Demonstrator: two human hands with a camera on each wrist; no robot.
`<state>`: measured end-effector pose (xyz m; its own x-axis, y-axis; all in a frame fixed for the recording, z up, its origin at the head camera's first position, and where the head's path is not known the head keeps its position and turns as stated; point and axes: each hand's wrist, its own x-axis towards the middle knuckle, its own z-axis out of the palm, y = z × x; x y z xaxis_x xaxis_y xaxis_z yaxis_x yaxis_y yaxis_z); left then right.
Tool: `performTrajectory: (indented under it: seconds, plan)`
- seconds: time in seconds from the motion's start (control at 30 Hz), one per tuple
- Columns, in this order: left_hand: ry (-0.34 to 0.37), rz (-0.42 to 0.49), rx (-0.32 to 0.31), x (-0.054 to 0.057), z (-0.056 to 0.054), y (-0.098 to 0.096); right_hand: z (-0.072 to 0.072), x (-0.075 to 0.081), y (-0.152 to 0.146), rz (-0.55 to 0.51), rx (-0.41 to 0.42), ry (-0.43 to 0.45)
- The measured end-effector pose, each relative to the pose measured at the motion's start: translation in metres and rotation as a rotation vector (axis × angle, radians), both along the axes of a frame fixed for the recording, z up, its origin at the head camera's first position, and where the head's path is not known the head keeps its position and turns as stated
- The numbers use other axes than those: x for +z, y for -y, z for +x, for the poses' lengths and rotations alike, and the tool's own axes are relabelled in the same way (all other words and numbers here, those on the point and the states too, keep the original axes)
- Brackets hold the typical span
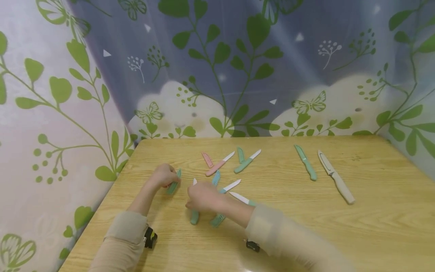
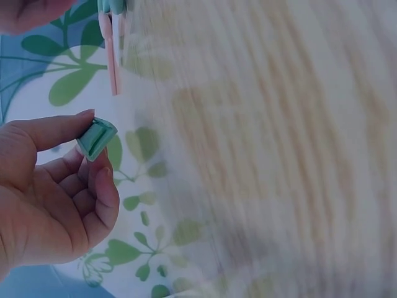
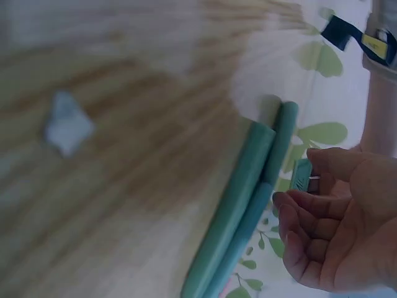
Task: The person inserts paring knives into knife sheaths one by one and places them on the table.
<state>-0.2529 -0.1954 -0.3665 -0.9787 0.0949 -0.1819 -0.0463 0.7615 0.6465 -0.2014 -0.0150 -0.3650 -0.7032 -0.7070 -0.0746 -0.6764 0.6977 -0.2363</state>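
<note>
My left hand (image 1: 165, 175) pinches a small green blade sheath (image 2: 97, 139) between thumb and fingertips, raised over the left of the table. Its slotted end shows in the left wrist view. My right hand (image 1: 204, 196) hovers with bent, loose fingers over a green-handled paring knife (image 1: 194, 217), whose pale tip points away from me. In the right wrist view, the thumb stands apart from the right-hand fingers (image 3: 304, 211), with nothing plainly gripped. Green handles (image 3: 229, 211) lie just below that hand. The hand and forearm hide part of the knives beneath.
Behind the hands lie a pink knife (image 1: 221, 164), its pink sheath (image 1: 207, 160), a green knife (image 1: 247, 161) and another green sheath (image 1: 240, 155). A blue sheath (image 1: 216, 178) and a white-bladed knife (image 1: 239, 197) are near my right forearm. Two sheathed knives, green (image 1: 306, 162) and cream (image 1: 336, 177), lie far right.
</note>
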Motion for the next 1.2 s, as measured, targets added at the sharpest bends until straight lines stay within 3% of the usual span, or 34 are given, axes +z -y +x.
performTrajectory:
  seconds: [0.2,0.37,0.6,0.83,1.03,1.2]
  plan:
    - [-0.011,-0.039,0.015,-0.002,-0.002,0.0,0.004,-0.007,0.005,0.0,-0.035,0.021]
    - [-0.002,-0.039,0.02,-0.001,-0.001,-0.002,0.004,-0.01,0.008,0.042,-0.053,-0.037]
    - [0.015,-0.035,0.018,-0.001,0.002,-0.002,0.008,-0.015,0.011,0.058,0.014,-0.087]
    - [0.021,-0.026,0.002,-0.001,0.003,-0.002,0.014,-0.013,0.015,0.185,0.058,-0.207]
    - [0.02,-0.021,0.001,-0.003,0.004,-0.001,0.017,-0.009,0.018,0.197,0.043,-0.166]
    - [0.005,-0.004,-0.007,-0.004,0.003,0.002,0.016,-0.009,0.019,0.142,0.016,-0.087]
